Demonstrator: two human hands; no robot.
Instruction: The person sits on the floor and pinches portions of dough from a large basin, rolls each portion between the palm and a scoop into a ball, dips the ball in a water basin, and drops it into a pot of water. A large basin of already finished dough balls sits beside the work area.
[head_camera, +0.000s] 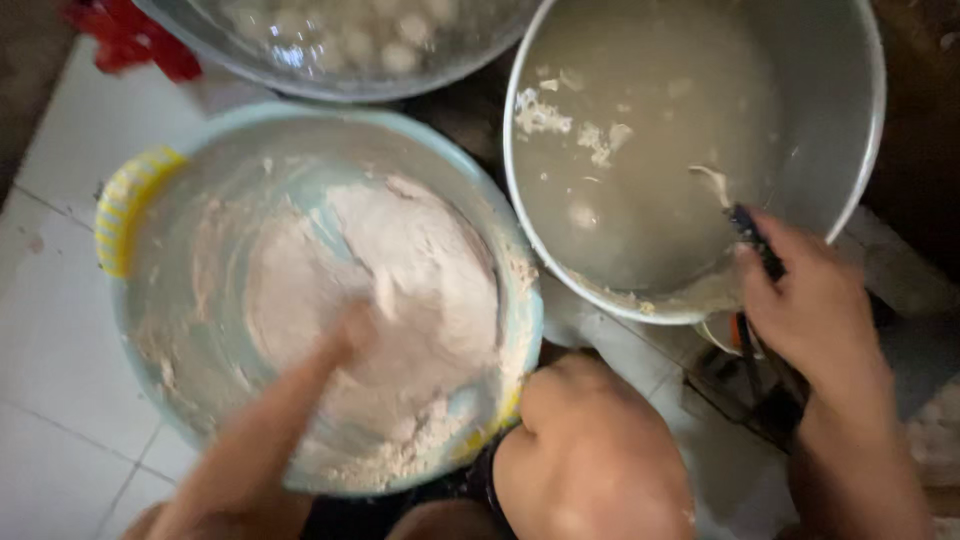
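Left hand (345, 335), blurred, grip indeterminate, sits in flour (400, 270) inside the blue basin (520, 320); right hand (810, 300) clamps a dark handle (752, 235) at the metal pot (860, 130).

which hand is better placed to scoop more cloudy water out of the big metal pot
Right. The right hand already grips a dark-handled utensil at the rim of the round metal pot of cloudy water. The left hand is down in the floury dough inside the pale blue plastic basin, away from the pot.
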